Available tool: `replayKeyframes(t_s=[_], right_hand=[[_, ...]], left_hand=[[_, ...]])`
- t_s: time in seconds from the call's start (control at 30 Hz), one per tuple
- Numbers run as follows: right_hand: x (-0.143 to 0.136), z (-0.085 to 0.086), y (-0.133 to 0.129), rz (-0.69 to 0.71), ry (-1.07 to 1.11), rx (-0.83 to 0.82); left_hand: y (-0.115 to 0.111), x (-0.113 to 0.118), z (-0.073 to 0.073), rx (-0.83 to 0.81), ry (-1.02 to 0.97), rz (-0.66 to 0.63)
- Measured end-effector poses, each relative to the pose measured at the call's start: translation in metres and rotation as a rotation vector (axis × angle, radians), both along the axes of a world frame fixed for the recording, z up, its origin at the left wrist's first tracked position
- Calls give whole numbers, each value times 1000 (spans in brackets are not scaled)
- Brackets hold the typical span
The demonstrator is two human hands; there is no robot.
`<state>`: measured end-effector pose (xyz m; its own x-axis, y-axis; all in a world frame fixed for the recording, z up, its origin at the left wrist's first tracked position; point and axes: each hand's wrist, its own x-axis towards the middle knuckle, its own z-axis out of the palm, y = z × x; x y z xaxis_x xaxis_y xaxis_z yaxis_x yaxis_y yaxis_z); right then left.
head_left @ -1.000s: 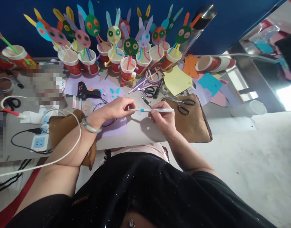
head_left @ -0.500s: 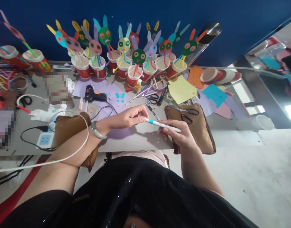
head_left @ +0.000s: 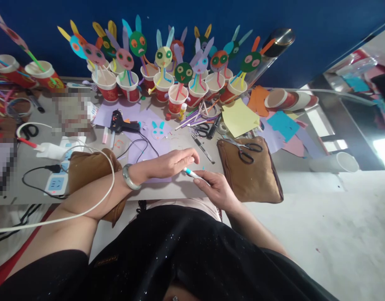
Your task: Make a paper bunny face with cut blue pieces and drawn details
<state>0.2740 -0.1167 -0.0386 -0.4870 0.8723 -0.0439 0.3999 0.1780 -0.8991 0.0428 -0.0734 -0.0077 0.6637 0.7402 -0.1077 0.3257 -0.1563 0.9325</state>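
In my right hand (head_left: 216, 188) is a white marker pen (head_left: 190, 172) with a blue band, its fingers closed around the barrel. The pen points up and left toward my left hand (head_left: 176, 162). My left hand has its fingers curled together just above the pen's blue end, and anything inside them is hidden. A bracelet (head_left: 129, 177) circles the left wrist. Behind the left hand, a lilac paper rabbit face (head_left: 159, 131) with blue ears and eyes lies on purple paper (head_left: 136, 150). A black pen (head_left: 203, 149) rests on the table beyond my fingers.
Rabbit-headed paper cups (head_left: 176, 102) line the back. A black glue gun (head_left: 125, 125) with a cord lies at left, near a power strip (head_left: 56, 183). Scissors (head_left: 244, 149) rest on a brown cushion (head_left: 258, 177). A white cable (head_left: 95, 205) crosses my left forearm.
My right hand has moved left and down with the marker. My left hand has shifted slightly right, from pinching the pen's end to curling above it. The paper rabbit face is now less covered.
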Motion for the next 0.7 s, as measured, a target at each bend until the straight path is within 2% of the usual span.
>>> replayKeyframes(t_s=[0.17,0.3,0.4,0.47,0.53,0.6,0.67,0.7], right_hand=[[-2,1,-6,-21,59,-165],[-6,-8,-12,-20,209,-368],[-9,-14,-15,-25,265,-397],[-8,-13,-14,-34,197,-291],[-1,-9,-9,-49,79,-116],[14,-4,4,-115,-3,65],[39,1,28,-310,-77,278],[55,3,44,-438,-146,367]], left_hand=[[-2,-1,-2,27,14,-23],[-2,1,-5,41,19,-31],[1,3,-9,55,10,-25],[3,2,-11,35,1,-26],[8,-2,-12,-14,-51,-11],[16,-8,-13,-45,-176,94],[26,-16,-16,-2,-232,270],[32,-20,-17,47,-197,361]])
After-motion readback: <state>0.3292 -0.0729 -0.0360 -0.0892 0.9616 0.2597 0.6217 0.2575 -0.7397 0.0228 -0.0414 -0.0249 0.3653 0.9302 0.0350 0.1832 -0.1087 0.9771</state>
